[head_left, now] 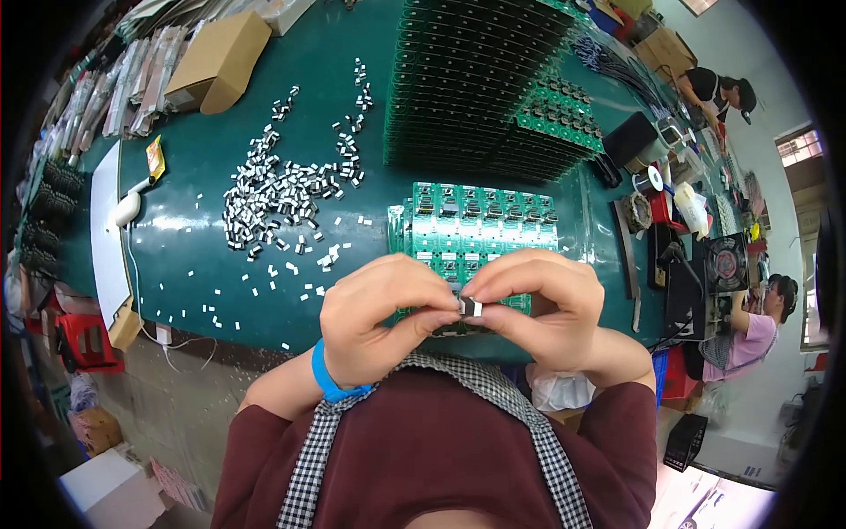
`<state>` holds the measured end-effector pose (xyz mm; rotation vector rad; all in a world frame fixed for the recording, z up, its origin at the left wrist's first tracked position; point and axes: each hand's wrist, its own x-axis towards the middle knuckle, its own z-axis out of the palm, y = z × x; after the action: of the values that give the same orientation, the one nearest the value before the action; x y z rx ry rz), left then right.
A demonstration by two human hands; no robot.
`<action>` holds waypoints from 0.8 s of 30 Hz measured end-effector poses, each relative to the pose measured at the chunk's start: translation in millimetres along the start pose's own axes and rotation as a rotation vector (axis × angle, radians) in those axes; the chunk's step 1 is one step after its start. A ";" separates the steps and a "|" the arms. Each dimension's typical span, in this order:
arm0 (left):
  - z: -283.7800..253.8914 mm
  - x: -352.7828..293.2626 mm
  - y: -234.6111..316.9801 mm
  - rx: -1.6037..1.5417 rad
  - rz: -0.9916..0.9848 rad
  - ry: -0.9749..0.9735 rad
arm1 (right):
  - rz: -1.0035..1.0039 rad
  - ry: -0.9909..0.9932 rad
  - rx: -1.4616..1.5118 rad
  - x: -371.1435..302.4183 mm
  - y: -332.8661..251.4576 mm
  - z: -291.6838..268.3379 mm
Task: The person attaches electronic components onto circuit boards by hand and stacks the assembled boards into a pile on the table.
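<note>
My left hand (383,304), with a blue band at the wrist, and my right hand (548,304) meet in front of my chest. Both pinch a small black-and-white block (470,307) between thumb and fingertips; its exact kind is too small to tell. Just beyond and partly under my hands lies a green circuit board panel (485,231) with rows of small dark components, on top of other panels. To the left, many similar black-and-white blocks (273,198) are heaped and scattered on the green table (185,256). Small white pieces lie around them.
Tall stacks of green circuit boards (476,79) stand beyond the panel. A cardboard box (220,63) and wrapped bundles (132,79) are at the far left. Nearer stands a white board (107,238) with a cable. A black fan (727,264) is at right; two people work beyond.
</note>
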<state>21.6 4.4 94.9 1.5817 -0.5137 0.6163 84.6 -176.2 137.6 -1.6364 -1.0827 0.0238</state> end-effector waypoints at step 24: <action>-14.4 -9.4 -26.4 0.107 0.099 0.021 | -0.110 -0.257 -0.245 29.6 10.9 2.7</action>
<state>30.4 21.1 69.7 1.6565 -0.5539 0.7450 107.1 -154.6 142.7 -1.8244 -1.4164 0.0306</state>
